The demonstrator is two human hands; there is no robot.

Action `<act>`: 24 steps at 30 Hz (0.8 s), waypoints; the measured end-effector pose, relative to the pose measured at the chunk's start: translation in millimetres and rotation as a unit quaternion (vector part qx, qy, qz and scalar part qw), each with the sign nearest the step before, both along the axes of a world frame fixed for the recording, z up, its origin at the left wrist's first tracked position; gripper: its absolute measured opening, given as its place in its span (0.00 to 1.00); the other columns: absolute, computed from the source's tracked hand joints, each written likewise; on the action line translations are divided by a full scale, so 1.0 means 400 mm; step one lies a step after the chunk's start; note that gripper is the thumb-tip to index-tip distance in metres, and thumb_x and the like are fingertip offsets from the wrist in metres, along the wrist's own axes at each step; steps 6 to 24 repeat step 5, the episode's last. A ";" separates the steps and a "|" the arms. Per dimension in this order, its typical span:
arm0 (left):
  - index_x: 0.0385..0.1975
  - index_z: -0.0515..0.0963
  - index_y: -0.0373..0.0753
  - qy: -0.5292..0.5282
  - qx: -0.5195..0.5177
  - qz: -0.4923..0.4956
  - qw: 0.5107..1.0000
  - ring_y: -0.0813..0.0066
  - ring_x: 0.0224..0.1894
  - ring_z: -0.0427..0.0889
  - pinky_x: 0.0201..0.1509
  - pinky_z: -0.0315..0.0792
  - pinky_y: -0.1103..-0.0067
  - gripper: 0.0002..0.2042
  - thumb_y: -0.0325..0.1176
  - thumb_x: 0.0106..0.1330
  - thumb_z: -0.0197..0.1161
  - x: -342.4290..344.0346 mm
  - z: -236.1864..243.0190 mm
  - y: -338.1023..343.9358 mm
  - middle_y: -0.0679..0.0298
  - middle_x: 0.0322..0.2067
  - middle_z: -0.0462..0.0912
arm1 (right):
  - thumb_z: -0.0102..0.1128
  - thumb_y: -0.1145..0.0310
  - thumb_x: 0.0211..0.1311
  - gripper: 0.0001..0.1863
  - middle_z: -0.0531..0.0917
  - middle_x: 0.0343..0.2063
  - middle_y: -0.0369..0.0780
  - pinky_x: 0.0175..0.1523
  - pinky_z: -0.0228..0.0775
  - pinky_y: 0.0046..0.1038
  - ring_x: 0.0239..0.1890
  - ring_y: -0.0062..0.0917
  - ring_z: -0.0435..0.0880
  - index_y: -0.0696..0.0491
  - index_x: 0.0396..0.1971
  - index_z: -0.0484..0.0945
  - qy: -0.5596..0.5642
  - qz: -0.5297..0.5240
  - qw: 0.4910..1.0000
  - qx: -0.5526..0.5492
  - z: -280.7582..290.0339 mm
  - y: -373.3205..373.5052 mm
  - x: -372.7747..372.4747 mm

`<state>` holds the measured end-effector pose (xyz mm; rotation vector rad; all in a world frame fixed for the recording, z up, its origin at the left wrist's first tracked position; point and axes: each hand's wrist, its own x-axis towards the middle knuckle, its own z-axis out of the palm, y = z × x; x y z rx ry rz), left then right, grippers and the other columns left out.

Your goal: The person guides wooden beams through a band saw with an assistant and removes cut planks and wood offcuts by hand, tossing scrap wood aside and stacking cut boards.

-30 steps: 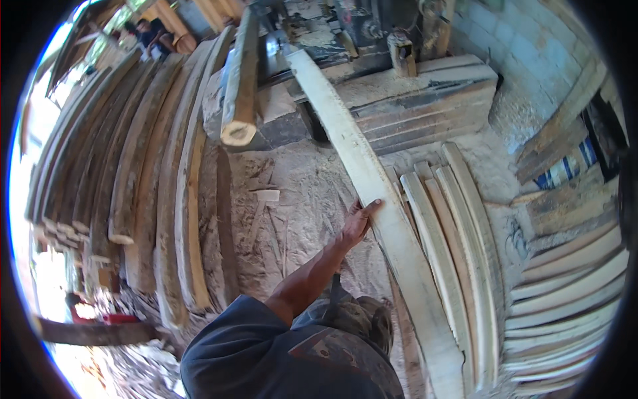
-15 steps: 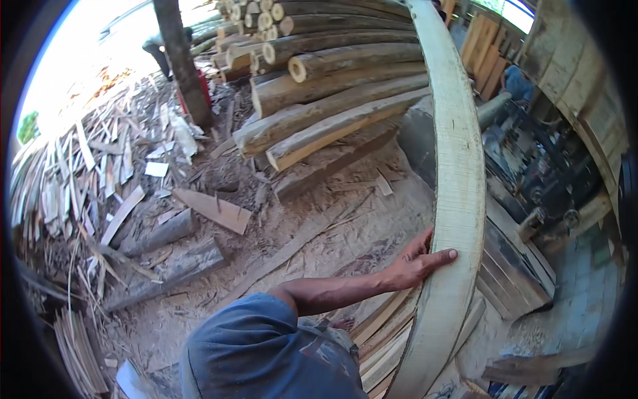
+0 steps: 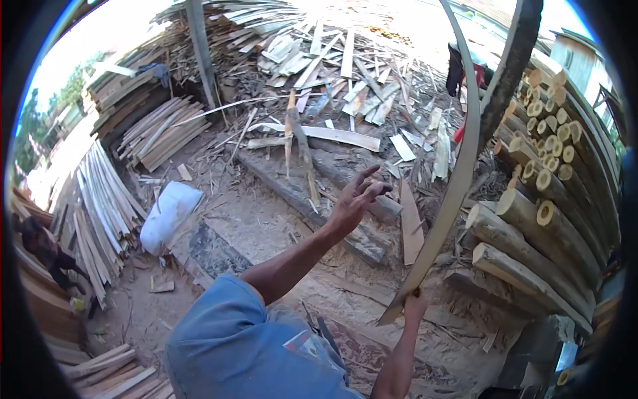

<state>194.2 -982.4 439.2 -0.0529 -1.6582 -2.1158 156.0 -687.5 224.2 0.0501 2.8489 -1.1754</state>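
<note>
My right hand (image 3: 415, 306) is closed round the edge of a long sawn plank (image 3: 446, 206), close to its lower end. The plank stands steeply tilted, its upper part reaching the top of the picture. To its left, my left hand (image 3: 357, 203) hangs in the air with its fingers apart and nothing in it. Beyond that hand, wood offcuts and a pointed flat board (image 3: 411, 223) lie on the ground.
Stacked round logs (image 3: 531, 206) fill the right side, behind a slanted post (image 3: 510, 70). Scrap wood (image 3: 332, 73) is heaped at the far side. At left are bundled strips (image 3: 106, 199), a white sack (image 3: 170, 214) and another person (image 3: 48, 249).
The view has swung left. My left hand has let go of the plank and is now apart from it. My right hand has come into view, holding the plank's lower end.
</note>
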 end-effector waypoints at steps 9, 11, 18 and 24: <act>0.50 0.68 0.34 -0.402 -0.137 0.168 0.890 0.68 0.43 0.76 0.48 0.67 0.75 0.22 0.41 0.59 0.53 0.448 -0.558 -0.300 0.58 0.40 0.77 | 0.50 0.73 0.56 0.24 0.70 0.51 0.43 0.49 0.64 0.22 0.43 0.24 0.73 0.56 0.55 0.63 0.267 0.226 0.854 -0.386 0.646 -0.504 -0.219; 0.50 0.68 0.34 -0.402 -0.137 0.168 0.890 0.68 0.43 0.76 0.48 0.67 0.75 0.22 0.41 0.59 0.53 0.448 -0.558 -0.300 0.58 0.40 0.77 | 0.50 0.73 0.56 0.24 0.70 0.51 0.43 0.49 0.64 0.22 0.43 0.24 0.73 0.56 0.55 0.63 0.267 0.226 0.854 -0.386 0.646 -0.504 -0.219; 0.50 0.68 0.34 -0.402 -0.137 0.168 0.890 0.68 0.43 0.76 0.48 0.67 0.75 0.22 0.41 0.59 0.53 0.448 -0.558 -0.300 0.58 0.40 0.77 | 0.50 0.73 0.56 0.24 0.70 0.51 0.43 0.49 0.64 0.22 0.43 0.24 0.73 0.56 0.55 0.63 0.267 0.226 0.854 -0.386 0.646 -0.504 -0.219; 0.50 0.68 0.34 -0.402 -0.137 0.168 0.890 0.68 0.43 0.76 0.48 0.67 0.75 0.22 0.41 0.59 0.53 0.448 -0.558 -0.300 0.58 0.40 0.77 | 0.50 0.73 0.56 0.24 0.70 0.51 0.43 0.49 0.64 0.22 0.43 0.24 0.73 0.56 0.55 0.63 0.267 0.226 0.854 -0.386 0.646 -0.504 -0.219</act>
